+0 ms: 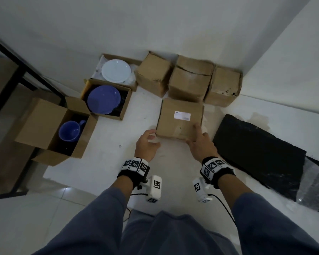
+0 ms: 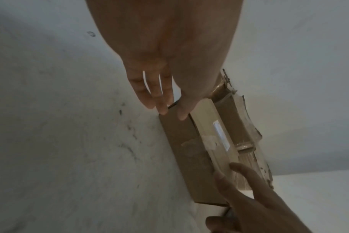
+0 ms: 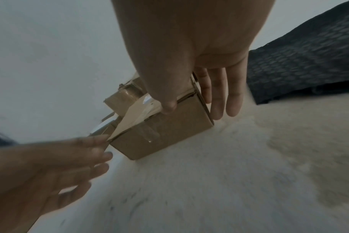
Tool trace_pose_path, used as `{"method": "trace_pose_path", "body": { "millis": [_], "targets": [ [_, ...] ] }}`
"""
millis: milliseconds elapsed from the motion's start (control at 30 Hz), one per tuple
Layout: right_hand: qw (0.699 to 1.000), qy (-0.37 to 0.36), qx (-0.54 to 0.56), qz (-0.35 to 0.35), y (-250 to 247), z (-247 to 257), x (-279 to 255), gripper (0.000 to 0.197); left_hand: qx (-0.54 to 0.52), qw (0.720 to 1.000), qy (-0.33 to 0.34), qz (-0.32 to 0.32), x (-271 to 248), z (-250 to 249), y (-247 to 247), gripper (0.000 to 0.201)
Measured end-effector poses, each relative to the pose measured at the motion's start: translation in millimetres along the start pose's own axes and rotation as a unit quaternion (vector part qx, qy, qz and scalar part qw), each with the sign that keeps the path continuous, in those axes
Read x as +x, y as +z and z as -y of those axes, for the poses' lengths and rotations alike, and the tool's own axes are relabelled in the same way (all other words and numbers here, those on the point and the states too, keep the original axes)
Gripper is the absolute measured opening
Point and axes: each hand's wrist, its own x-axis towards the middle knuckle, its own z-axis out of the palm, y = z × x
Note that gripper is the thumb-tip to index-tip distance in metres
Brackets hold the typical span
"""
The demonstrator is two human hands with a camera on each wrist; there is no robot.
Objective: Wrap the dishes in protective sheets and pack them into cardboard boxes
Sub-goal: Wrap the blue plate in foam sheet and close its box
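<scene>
A closed cardboard box [image 1: 180, 120] with a white label lies on the pale floor in front of me, also seen in the left wrist view [image 2: 185, 141] and the right wrist view [image 3: 161, 130]. My right hand [image 1: 197, 133] holds its near right corner, thumb on the top flap and fingers [image 3: 219, 97] down the right side. My left hand [image 1: 151, 137] is open, its straight fingertips [image 2: 161, 108] touching the box's near left corner. A blue mug [image 1: 72, 130], a blue plate [image 1: 103, 99] and a white plate [image 1: 116, 70] each sit in an open box at the left.
Three closed cardboard boxes [image 1: 191, 80] line the wall behind the labelled box. A black bubble-wrap sheet [image 1: 260, 153] lies on the floor to the right. A dark metal frame [image 1: 17, 70] stands at the far left. My knees are below the hands.
</scene>
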Motion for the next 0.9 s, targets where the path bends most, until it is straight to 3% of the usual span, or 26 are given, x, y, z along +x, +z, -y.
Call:
{"method": "trace_pose_path", "body": {
  "millis": [100,200,333,433,533,633,733,800,900],
  "targets": [
    [0.999,0.028,-0.039,-0.008,-8,8,16,0.072,-0.022,0.997,-0.007,0.071,10,9,-22,0.033],
    [0.997,0.039,-0.063,-0.018,-12,12,15,0.071,-0.013,0.997,0.003,0.081,14,23,-47,0.027],
    [0.996,0.037,-0.066,-0.042,-3,11,1,0.072,0.038,0.998,0.025,0.031,25,32,-86,0.027],
    [0.997,0.033,-0.003,-0.063,5,8,-18,0.074,0.081,0.995,0.052,-0.013,39,26,-119,0.03],
    [0.997,-0.019,0.015,-0.078,16,0,-43,0.069,0.144,0.985,0.084,-0.04,61,19,-144,0.043],
    [0.998,-0.04,0.018,-0.049,32,-12,-65,0.062,0.212,0.971,0.108,0.005,88,11,-149,0.061],
    [0.999,-0.039,0.018,-0.014,47,-22,-81,0.053,0.244,0.966,0.049,0.069,110,4,-142,0.074],
    [0.999,-0.027,0.015,0.011,56,-25,-90,0.048,0.252,0.965,0.029,0.071,118,3,-136,0.071],
    [0.999,-0.003,0.012,0.031,63,-30,-99,0.038,0.268,0.961,0.059,0.04,116,6,-129,0.057]
  ]
}}
